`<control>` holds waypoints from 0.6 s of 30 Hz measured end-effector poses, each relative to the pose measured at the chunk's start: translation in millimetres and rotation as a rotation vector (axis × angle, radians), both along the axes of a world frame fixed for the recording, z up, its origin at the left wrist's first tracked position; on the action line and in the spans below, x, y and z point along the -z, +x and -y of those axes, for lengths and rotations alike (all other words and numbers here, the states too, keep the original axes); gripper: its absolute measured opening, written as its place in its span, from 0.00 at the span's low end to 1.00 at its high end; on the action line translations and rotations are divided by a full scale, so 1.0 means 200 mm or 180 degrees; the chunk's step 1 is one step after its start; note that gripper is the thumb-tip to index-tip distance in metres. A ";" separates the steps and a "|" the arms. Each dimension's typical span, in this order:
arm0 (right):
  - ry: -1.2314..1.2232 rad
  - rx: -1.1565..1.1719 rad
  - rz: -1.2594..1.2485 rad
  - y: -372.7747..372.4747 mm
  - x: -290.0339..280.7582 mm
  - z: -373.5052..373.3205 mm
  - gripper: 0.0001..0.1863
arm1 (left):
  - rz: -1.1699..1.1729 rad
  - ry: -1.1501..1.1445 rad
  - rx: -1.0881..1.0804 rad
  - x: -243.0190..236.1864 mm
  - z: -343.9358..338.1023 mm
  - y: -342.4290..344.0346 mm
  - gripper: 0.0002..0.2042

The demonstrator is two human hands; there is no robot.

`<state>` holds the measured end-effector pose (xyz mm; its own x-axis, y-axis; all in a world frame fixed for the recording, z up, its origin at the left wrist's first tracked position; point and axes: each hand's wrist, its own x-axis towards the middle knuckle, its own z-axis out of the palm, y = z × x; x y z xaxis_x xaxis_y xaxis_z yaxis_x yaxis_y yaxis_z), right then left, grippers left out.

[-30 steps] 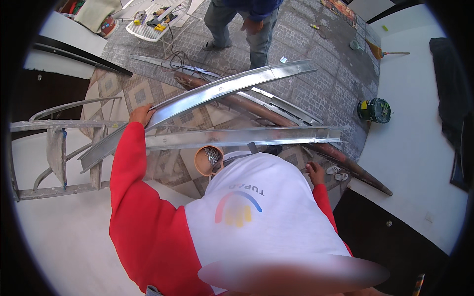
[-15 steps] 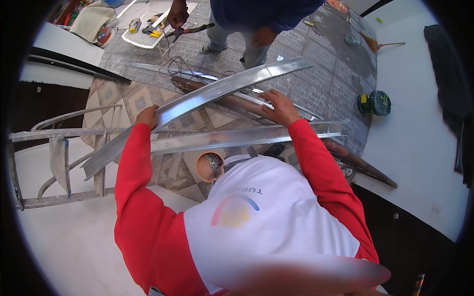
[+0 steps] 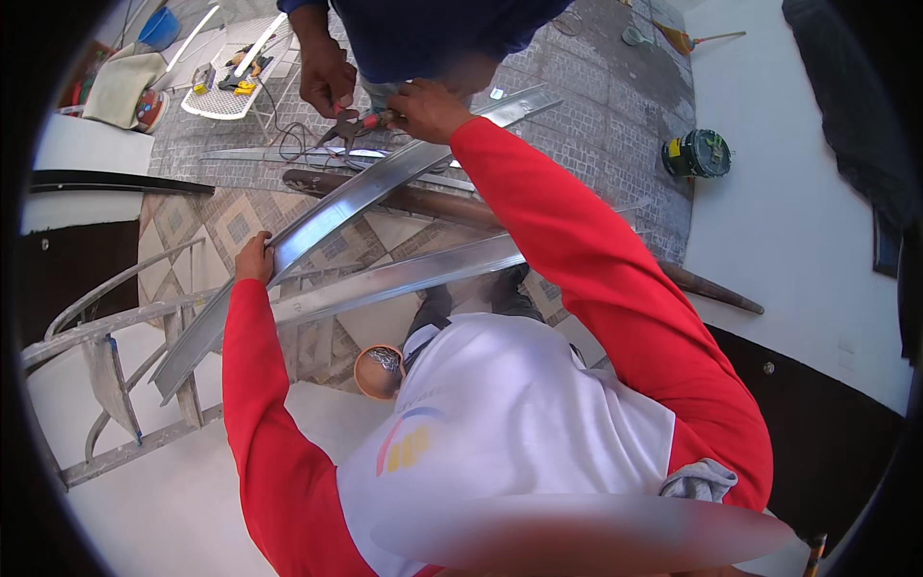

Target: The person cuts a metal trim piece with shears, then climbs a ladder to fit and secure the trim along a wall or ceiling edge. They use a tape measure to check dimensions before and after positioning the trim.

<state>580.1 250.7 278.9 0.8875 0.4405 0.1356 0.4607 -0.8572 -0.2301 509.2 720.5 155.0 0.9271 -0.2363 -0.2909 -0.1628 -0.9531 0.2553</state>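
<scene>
My left hand [image 3: 255,259] is closed around the near edge of a long silver metal channel [image 3: 322,219], which slants from lower left to upper right. My right hand [image 3: 433,112] reaches far forward over the channel, its fingers closed on a red handle of the metal snips [image 3: 348,127]. A co-worker's hand [image 3: 328,81] is on the snips too. Beneath lies a second metal channel [image 3: 404,272], partly hidden by my right arm. A round orange-brown container [image 3: 379,371] with small metal pieces hangs at my waist.
A rusty brown pipe [image 3: 423,200] crosses the floor under the channels. At left stands a metal ladder [image 3: 115,380]. A white perforated table [image 3: 226,101] bearing tools is at far left, and a dark green bucket [image 3: 697,154] at right. The co-worker [image 3: 423,38] stands opposite.
My right hand has left the area beside the channel and reached forward to the snips. The co-worker's hand has brought the snips nearer. My left hand stays on the channel.
</scene>
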 end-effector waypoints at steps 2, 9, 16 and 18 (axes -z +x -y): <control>0.0471 -0.0136 0.0312 -0.13 0.01 0.00 0.12 | 0.0031 -0.0392 0.0010 0.04 -0.03 0.01 0.15; 0.1765 0.0215 -0.0019 -0.76 -0.06 0.04 0.15 | 0.0293 -0.0763 -0.0249 0.01 -0.05 0.01 0.26; 0.3149 0.1444 -0.1033 -1.60 -0.29 0.64 0.20 | 0.1878 -0.0545 -0.0034 -0.34 0.53 -0.34 0.32; 0.3460 0.2092 -0.1047 -1.88 -0.37 0.87 0.25 | 0.1128 -0.1611 -0.0002 -0.35 0.92 -0.58 0.33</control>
<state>203.8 77.4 352.7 0.9526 -0.2805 -0.1175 -0.1792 -0.2055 -0.9621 392.5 536.0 224.6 0.9470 -0.2639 0.1831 -0.3201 -0.7280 0.6063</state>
